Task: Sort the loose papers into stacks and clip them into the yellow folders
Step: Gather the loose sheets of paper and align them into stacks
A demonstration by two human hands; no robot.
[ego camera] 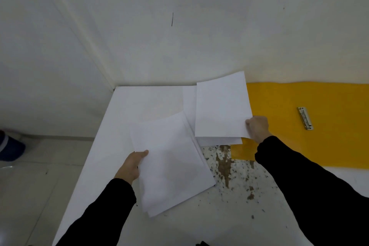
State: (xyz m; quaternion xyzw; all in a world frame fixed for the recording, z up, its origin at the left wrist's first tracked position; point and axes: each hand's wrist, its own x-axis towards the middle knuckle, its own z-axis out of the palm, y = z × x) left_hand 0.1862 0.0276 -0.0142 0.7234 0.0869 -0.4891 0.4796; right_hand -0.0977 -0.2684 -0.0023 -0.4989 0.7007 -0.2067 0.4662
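Nearest, two black sleeves (311, 195) reach in over the white desk (229, 221). The left grip (131, 166) holds a stack of white papers (173, 166) by its left edge, with the thumb laid on the top sheet and the fingers hidden beneath. The stack lies slantwise over the near-left part of the desk, and whether it rests there or is slightly lifted cannot be told. Just right of it the desk shows a worn, brown-speckled patch (225, 164). Farther off and to the right, the right grip (258, 128) is curled round the near-right corner of a single white sheet (221, 108), thumb on top, pinching it. Under this sheet the near edge of another pile of papers (219, 141) shows, lying partly on the left edge of the open yellow folder (329, 146). The folder is spread flat along the far right of the desk against the wall, and its metal clip (305, 118) lies on it, well right of the right grip. Beyond stands a pale wall (179, 36). To the left, below the desk, is tiled floor (34, 185).
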